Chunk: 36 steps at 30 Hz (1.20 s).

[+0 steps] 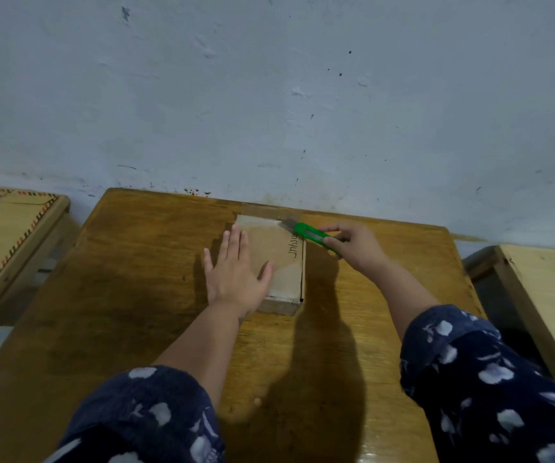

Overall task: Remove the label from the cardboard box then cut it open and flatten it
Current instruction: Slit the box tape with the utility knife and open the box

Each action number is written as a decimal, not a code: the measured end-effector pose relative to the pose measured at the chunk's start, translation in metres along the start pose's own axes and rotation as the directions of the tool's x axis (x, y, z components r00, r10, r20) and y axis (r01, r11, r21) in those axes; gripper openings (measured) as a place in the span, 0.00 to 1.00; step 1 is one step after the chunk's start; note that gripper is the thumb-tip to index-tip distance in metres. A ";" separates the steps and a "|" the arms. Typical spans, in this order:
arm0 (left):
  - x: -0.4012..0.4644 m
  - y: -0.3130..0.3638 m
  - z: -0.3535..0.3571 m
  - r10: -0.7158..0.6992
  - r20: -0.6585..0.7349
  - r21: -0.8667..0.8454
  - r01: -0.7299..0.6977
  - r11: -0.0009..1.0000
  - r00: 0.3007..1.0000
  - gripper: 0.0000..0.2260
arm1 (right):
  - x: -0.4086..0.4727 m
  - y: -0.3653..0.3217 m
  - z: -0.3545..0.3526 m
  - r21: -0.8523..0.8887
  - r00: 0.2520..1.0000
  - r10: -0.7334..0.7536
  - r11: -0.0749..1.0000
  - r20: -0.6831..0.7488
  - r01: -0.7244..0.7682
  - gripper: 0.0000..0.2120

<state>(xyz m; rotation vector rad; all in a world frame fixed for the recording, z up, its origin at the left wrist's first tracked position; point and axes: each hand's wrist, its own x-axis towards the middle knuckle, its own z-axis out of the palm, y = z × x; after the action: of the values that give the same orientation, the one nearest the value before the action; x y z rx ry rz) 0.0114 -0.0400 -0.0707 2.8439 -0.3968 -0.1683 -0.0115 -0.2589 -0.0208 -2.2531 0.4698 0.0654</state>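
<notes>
Both forearms reached forward from dark blue sleeves [490, 379] printed with pale blotches, bare from the elbow down. The left arm ran straight ahead, and the left hand [234, 272] lay palm-down with its fingers spread and flat, pressing on the left part of the cardboard box [284, 262]; it gripped nothing. The right arm came in from the right at an angle, bent at the wrist, and the right hand [353, 245] was closed around the rear of a green utility knife [312, 237], thumb and fingertips pinching its plastic body.

The cardboard box was a shallow, flat, rectangular carton of plain brown board, lying on the counter [142, 279] near its far edge, close to the wall [269, 95]. Dark handwriting ran along the right side of its top face, a thin dark line followed the right edge, and glossy clear tape showed over the far end and along the near edge. The knife's short metal blade pointed left and met the box's far right corner; whether it had entered the board could not be told.

The counter was varnished, scuffed wood, with strong shadows of both arms across it. The wall behind the box was rough, pale blue plaster with dark specks. Lighter wooden furniture stood well apart to the left and right of the box.
</notes>
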 end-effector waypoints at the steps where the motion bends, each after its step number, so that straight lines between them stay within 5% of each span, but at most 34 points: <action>1: 0.000 -0.001 0.000 0.003 0.017 -0.021 -0.003 1.000 1.000 0.35 | -0.005 0.000 0.003 0.032 1.000 0.014 0.999 0.011 -0.014 0.11; 6: 0.004 -0.011 -0.020 0.071 0.183 -0.328 -0.007 0.945 0.981 0.38 | -0.037 -0.002 0.026 0.186 0.996 0.079 0.979 0.030 -0.083 0.14; 11: -0.011 -0.047 -0.038 0.280 0.156 -0.205 -0.246 0.947 0.947 0.44 | -0.067 -0.011 0.044 0.193 0.994 0.095 0.976 0.052 -0.103 0.15; 17: -0.022 -0.072 -0.039 0.403 0.113 -0.165 -0.383 0.909 0.908 0.39 | -0.094 -0.027 0.056 -0.132 0.998 -0.068 0.989 -0.009 0.066 0.17; 24: -0.019 -0.074 -0.043 0.408 0.090 -0.148 -0.393 0.908 0.908 0.38 | -0.106 -0.035 0.070 -0.576 0.912 -0.406 0.757 -0.047 0.308 0.16; 36: -0.020 -0.075 -0.040 0.394 0.078 -0.204 -0.372 0.905 0.916 0.38 | -0.105 -0.044 0.071 -0.630 0.910 -0.413 0.712 -0.020 0.310 0.16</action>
<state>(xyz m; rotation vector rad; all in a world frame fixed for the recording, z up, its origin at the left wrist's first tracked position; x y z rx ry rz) 0.0176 0.0449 -0.0511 2.5186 -0.9060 -0.2786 -0.0858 -0.1480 -0.0156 -2.9833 0.0618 -0.2005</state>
